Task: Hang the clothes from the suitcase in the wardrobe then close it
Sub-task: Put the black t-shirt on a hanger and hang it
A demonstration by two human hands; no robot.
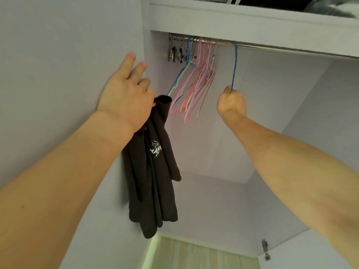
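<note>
Dark shirt (153,171) pinched in left hand (126,98), right hand (231,103) fisted round blue hanger (234,65) — on wardrobe rail (272,47)

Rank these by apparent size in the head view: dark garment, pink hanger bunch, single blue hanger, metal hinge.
1. dark garment
2. pink hanger bunch
3. single blue hanger and metal hinge: unsure; hanger longer, hinge broader.
</note>
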